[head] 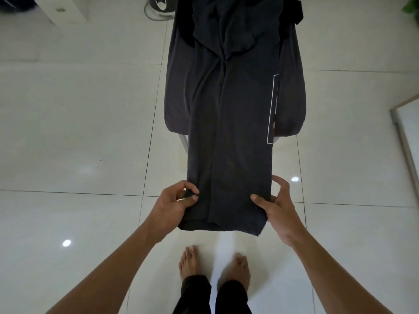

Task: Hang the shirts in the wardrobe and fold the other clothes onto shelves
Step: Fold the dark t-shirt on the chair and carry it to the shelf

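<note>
**Both hands pinching the near end of a long dark garment**

Curled left hand [179,200], thumb and forefinger nipped on the left edge of the dark garment [229,143], just short of its near hem. Opposite, on the right edge, the right hand [276,205]: thumb laid flat on top of the cloth, fingers bent round behind it, forefinger lifted a little (how much cloth lies under those fingers cannot be told).

Garment folded into a long narrow strip, long axis running straight away from the person. Near end held in the air, far end lying on the desk [184,141] and lost in a heap of dark clothes [235,23]. Along its right edge, a thin white rectangle print [272,109]. Beneath it, a wider grey cloth [178,98] drooping off both sides.

Below the garment's near end, glossy white tile floor [79,132] and two bare feet [189,261]. Beyond its far end, to the left, a round fan base [156,10]; to its right, a pale framed panel [405,132].
</note>
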The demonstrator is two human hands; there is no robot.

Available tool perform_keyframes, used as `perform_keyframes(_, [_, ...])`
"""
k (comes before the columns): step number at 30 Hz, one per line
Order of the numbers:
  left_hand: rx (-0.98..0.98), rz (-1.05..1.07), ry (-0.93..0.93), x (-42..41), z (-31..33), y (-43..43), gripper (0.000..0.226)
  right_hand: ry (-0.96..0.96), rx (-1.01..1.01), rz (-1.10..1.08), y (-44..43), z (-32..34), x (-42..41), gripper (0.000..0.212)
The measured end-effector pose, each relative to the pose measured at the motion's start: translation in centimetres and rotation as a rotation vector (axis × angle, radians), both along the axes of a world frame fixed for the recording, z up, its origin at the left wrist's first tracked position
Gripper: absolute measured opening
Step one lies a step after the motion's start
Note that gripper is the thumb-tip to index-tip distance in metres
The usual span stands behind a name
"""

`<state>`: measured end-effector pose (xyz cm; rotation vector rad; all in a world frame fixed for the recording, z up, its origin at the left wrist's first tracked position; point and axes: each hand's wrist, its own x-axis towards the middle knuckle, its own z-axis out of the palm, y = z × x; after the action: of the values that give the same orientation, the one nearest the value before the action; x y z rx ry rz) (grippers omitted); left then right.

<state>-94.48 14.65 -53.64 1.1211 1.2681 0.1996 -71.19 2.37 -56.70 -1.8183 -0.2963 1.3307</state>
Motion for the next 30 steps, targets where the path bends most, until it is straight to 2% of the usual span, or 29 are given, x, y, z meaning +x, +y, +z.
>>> perform_keyframes(4, [-0.223, 0.186, -0.230, 0.4, 4.0, 2.2, 0.049, -0.006, 0.117, -0.060, 0.8, 4.6, 0.6, 0.036])
perform_keyframes(6, [-0.159, 0.122, -0.274, 0.8, 5.9, 3.6, 0.053, 0.019, 0.175, -0.128, 1.9, 6.7, 1.4, 0.014])
perform_keyframes(7, [-0.093, 0.068, -0.252, 1.1, 6.6, 4.3, 0.050, 0.060, 0.196, -0.155, 2.6, 7.6, 1.9, 0.014])
perform_keyframes(10, [0.062, -0.002, -0.197, 2.2, 8.5, 6.8, 0.033, 0.362, 0.317, -0.249, 4.8, 10.3, 3.4, 0.052])
perform_keyframes(11, [0.094, 0.004, -0.188, 2.7, 9.1, 7.8, 0.027, 0.401, 0.364, -0.244, 5.8, 11.3, 3.7, 0.060])
perform_keyframes(13, [0.212, 0.008, -0.139, 3.9, 10.0, 9.6, 0.018, 0.280, 0.356, -0.151, 7.8, 12.3, 4.1, 0.063])
perform_keyframes(16, [0.406, 0.021, -0.059, 5.9, 10.8, 13.1, 0.018, -0.078, 0.251, 0.013, 11.8, 13.2, 4.7, 0.046])
perform_keyframes(19, [0.396, 0.065, -0.062, 8.5, 11.8, 16.5, 0.023, -0.405, 0.182, 0.061, 15.5, 13.8, 6.1, 0.020])
perform_keyframes(20, [0.377, 0.111, -0.071, 9.4, 12.1, 17.6, 0.024, -0.547, 0.160, 0.082, 16.9, 14.1, 6.7, 0.022])
perform_keyframes(21, [0.340, 0.167, -0.087, 10.2, 12.3, 18.7, 0.026, -0.631, 0.134, 0.106, 18.2, 14.3, 7.1, 0.033])
perform_keyframes(23, [0.244, 0.260, -0.153, 11.7, 12.0, 20.7, 0.029, -0.669, 0.143, 0.096, 20.1, 14.7, 8.0, 0.047])
perform_keyframes(24, [0.231, 0.264, -0.177, 12.5, 11.7, 22.0, 0.032, -0.643, 0.184, 0.076, 21.4, 14.7, 8.7, 0.045])
perform_keyframes(27, [0.284, 0.194, -0.156, 14.6, 10.6, 24.7, 0.038, -0.474, 0.291, -0.030, 24.5, 14.5, 10.6, 0.020])
perform_keyframes(30, [0.312, 0.167, -0.161, 17.2, 10.0, 27.3, 0.024, -0.397, 0.314, -0.114, 27.8, 13.1, 13.2, 0.013])
